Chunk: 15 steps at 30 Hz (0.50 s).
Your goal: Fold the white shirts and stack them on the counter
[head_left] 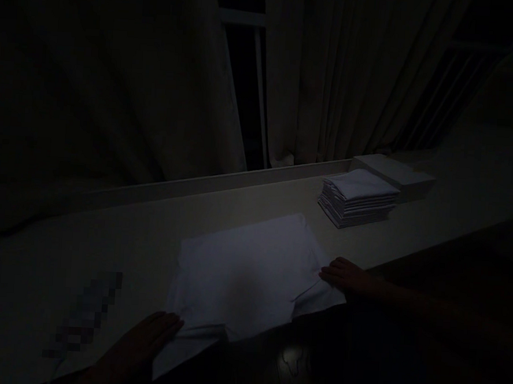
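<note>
Left hand at 7 o'clock on cloth, right hand at 4, likely tensioning it; can't tell grip closure. Folded stack at 2, probably for clearance.

Cloth lies on table at front edge, cloth stack behind-right, box beyond stack, curtains behind table.

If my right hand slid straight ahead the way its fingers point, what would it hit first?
The pale, spread-out cloth: the right hand points across it, fingertips seemingly already at its right edge, though the dim light leaves exact contact unclear.
</note>
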Tool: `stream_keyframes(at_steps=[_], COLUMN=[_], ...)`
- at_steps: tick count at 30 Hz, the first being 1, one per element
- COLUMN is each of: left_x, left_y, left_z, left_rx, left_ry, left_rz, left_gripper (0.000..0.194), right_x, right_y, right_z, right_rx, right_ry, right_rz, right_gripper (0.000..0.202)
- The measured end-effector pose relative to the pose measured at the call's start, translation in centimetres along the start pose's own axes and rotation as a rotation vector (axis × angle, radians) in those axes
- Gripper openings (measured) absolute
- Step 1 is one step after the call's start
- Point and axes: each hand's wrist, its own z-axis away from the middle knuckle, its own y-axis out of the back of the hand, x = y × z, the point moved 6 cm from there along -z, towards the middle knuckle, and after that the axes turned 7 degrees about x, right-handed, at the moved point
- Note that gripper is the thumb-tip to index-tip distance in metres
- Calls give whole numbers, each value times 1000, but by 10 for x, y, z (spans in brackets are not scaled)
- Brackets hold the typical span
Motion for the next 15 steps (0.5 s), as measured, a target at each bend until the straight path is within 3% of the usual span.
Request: stream_keyframes(at_steps=[5, 10, 15], left_x=[6, 7, 2], left_y=[12, 19, 34], left_z=[-5, -5, -9], left_rx=[30, 120, 145], left_ry=[15, 189, 338], left_rz=[52, 192, 246], left_gripper=[57, 45, 37], right_x=[0, -4, -13], right_y=[-2, 0, 23], right_z=[0, 2, -4], right_rx=[52, 91, 191], right_ry=[-71, -146, -168], right_rz=[-45, -130, -273], right_gripper=[38, 32, 33])
